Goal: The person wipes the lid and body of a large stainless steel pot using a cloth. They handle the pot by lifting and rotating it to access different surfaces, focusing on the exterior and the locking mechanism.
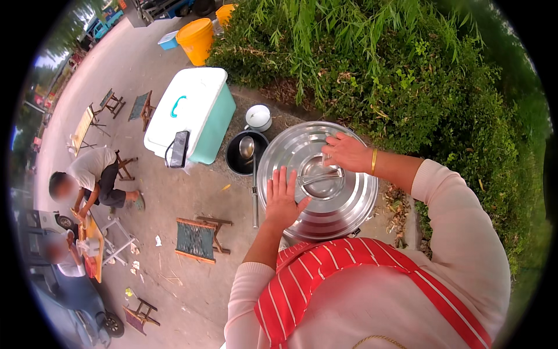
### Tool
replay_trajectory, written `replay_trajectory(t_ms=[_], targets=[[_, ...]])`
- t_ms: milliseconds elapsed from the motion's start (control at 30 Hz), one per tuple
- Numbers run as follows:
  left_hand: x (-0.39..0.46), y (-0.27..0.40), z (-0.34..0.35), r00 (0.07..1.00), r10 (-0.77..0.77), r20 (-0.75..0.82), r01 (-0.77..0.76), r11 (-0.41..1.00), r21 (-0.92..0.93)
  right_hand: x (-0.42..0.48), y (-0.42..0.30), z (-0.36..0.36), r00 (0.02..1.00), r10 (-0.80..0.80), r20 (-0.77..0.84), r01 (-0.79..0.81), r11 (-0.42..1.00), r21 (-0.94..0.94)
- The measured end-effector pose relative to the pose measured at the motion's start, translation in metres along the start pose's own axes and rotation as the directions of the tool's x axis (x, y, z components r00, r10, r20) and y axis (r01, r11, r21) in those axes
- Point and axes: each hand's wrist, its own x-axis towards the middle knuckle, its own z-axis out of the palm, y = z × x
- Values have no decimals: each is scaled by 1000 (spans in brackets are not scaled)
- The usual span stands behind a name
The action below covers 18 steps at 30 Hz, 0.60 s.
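Observation:
A large round stainless-steel lid [314,222] lies right before me, with a bar handle [320,176] over a sunken centre. My left hand [283,198] rests on its left part, palm down with the fingers spread. My right hand [346,152], with a yellow band at the wrist, touches the lid just beyond the handle, fingers slightly bent. Neither hand grips the handle. Left of the lid, a metal ladle [246,147] leans in a black bucket [235,163], its long handle pointing towards me. A white enamel mug [258,118] stands behind the bucket.
A turquoise storage box [220,124] with a white lid [198,87] carries a black phone-like device [179,149]. Folding stools, one [196,240] nearby, stand on the pavement. Two people are at a small table [98,248] on the left. Shrubs [392,87] border the right; an orange bucket [196,41] stands farther back.

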Motion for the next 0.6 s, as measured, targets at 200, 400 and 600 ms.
replay_trajectory(t_ms=[200, 400, 600], targets=[[2, 3, -5, 999, -23, 46, 23, 1000, -7, -16, -16, -3, 943, 203, 264, -237, 966, 100], [0, 3, 0, 1000, -7, 10, 6, 999, 43, -35, -112, -31, 840, 509, 189, -531, 698, 480], [1, 2, 0, 999, -10, 36, 9, 999, 35, 3, -166, 13, 824, 567, 22, -492, 694, 526]])
